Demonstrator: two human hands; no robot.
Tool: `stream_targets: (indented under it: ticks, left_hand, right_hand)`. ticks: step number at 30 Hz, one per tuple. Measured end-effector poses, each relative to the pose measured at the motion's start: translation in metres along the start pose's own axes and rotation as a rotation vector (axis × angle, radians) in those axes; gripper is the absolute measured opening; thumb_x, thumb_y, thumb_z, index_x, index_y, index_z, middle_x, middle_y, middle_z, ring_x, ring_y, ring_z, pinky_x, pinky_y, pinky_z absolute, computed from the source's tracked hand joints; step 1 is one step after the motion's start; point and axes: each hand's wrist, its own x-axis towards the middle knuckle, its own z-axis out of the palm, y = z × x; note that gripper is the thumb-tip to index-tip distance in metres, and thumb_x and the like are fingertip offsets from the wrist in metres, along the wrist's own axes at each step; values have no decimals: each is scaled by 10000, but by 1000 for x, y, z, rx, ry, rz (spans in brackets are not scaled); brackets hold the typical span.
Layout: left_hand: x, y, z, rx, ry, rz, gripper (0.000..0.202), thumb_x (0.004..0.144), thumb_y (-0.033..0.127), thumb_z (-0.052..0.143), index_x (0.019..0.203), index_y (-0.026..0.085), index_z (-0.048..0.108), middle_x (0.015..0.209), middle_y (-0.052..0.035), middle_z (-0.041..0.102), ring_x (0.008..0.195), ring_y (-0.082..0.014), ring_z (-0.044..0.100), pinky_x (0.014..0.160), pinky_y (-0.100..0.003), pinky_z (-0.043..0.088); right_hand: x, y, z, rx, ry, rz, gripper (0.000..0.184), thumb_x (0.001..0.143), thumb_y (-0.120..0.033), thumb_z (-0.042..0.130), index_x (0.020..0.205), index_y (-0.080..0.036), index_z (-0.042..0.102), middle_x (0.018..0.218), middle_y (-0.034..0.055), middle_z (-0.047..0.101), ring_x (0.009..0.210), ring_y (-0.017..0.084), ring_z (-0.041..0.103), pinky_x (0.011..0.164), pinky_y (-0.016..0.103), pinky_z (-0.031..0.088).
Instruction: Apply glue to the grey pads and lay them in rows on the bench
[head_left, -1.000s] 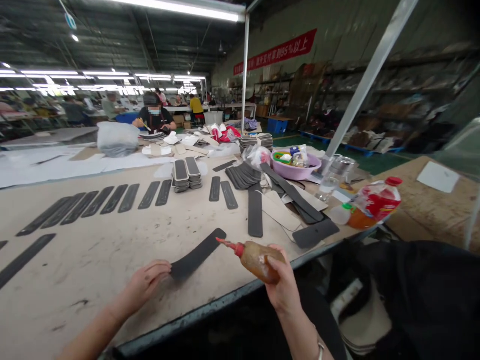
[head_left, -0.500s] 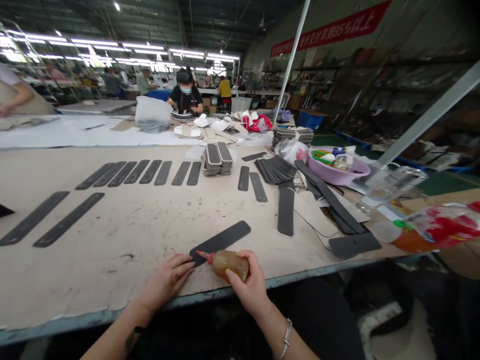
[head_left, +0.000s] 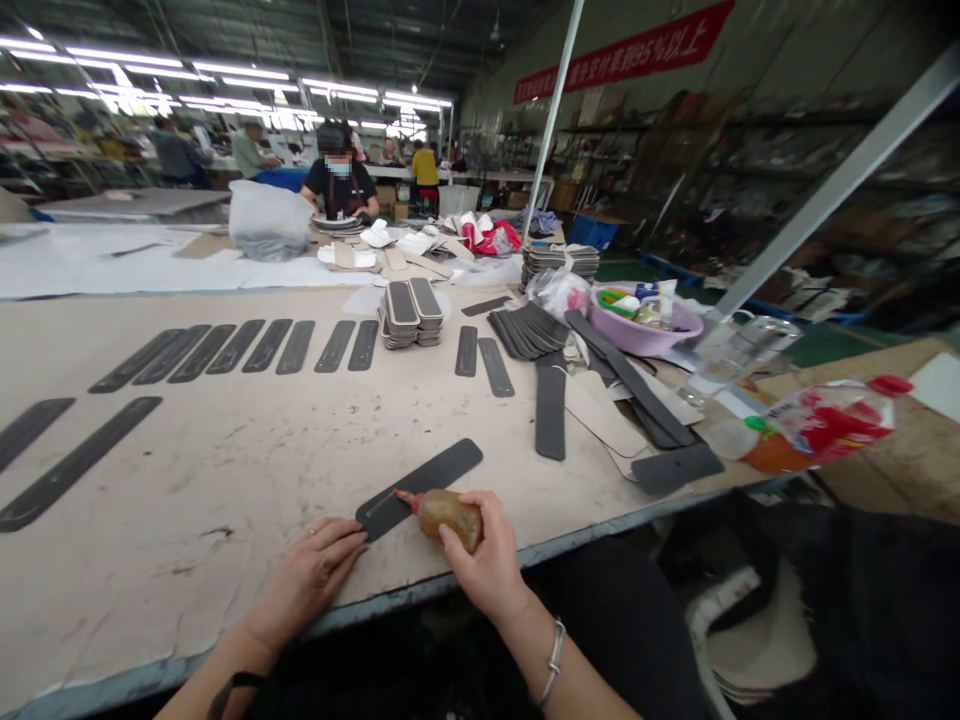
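My right hand [head_left: 491, 555] is wrapped round a squat amber glue bottle [head_left: 448, 518] with a red nozzle. The bottle lies tilted, its tip touching or just above a dark grey rounded strip [head_left: 439, 474] that lies slantwise on the table. A thin shiny line runs along the strip near the nozzle. My left hand [head_left: 311, 572] lies with fingers stretched out, fingertips against the strip's near left end. Further left are two more dark strips, one of them a long strip [head_left: 82, 462] with a thin line on it.
Several dark strips [head_left: 225, 348] lie in a row at the back left. Behind stands a stack of pale-edged pieces [head_left: 411, 315]. To the right are fanned dark strips [head_left: 527, 333], a purple basin [head_left: 652, 338] and a red-labelled bottle [head_left: 832, 425]. A co-worker [head_left: 341, 180] sits beyond.
The nozzle has moved a little along the strip, towards its far end, and a thin line shows behind it. My left hand stays at the strip's end. The view has turned right.
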Motion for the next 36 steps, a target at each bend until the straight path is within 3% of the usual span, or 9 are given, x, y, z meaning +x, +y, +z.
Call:
stream_targets:
  ticks: [9, 15, 20, 23, 27, 36]
  left_hand:
    - [3, -10, 2, 17, 72, 80, 260, 919, 344, 485, 941, 233, 720, 957, -27, 722, 868, -147, 669, 828, -227, 548]
    - [2, -15, 4, 33, 57, 96, 252, 915, 344, 495, 943, 233, 719, 960, -28, 720, 870, -146, 669, 832, -228, 546]
    - [5, -5, 0, 26, 44, 38, 242, 920, 309, 494, 949, 215, 715, 954, -40, 722, 867, -142, 665, 826, -234, 546]
    - [5, 1, -3, 13, 3, -3, 245, 929, 276, 479, 949, 207, 713, 942, -49, 720, 862, -139, 661, 808, -240, 552]
    - [4, 5, -4, -3, -39, -14, 247, 935, 256, 470, 954, 203, 710, 955, -56, 712, 880, -140, 651, 820, -256, 551]
    - [8, 7, -7, -25, -49, -16, 250, 936, 242, 460, 965, 203, 706, 955, -57, 702, 891, -140, 638, 817, -249, 545]
  right_hand:
    - [33, 31, -34, -225, 269, 55, 263, 765, -258, 580, 1013, -212, 505, 920, 58, 577, 852, 233, 584, 772, 397, 517]
    - [42, 50, -43, -263, 339, 84, 274, 776, -280, 594, 1023, -201, 506, 950, 72, 570, 888, 247, 574, 803, 425, 507]
    - [29, 37, -36, -95, 274, 115, 312, 758, -301, 630, 1030, -207, 507, 943, 52, 573, 852, 230, 586, 769, 388, 514]
    - [14, 17, -24, 69, 135, 152, 309, 755, -275, 617, 1031, -214, 494, 925, 38, 573, 812, 210, 592, 737, 355, 521]
    - [-2, -5, -6, 129, -40, 93, 310, 730, -224, 606, 1021, -218, 500, 920, 38, 578, 817, 210, 590, 750, 355, 516]
    - [-4, -18, 4, 136, -115, 81, 293, 729, -208, 587, 1007, -213, 494, 896, 40, 583, 824, 207, 597, 746, 344, 517]
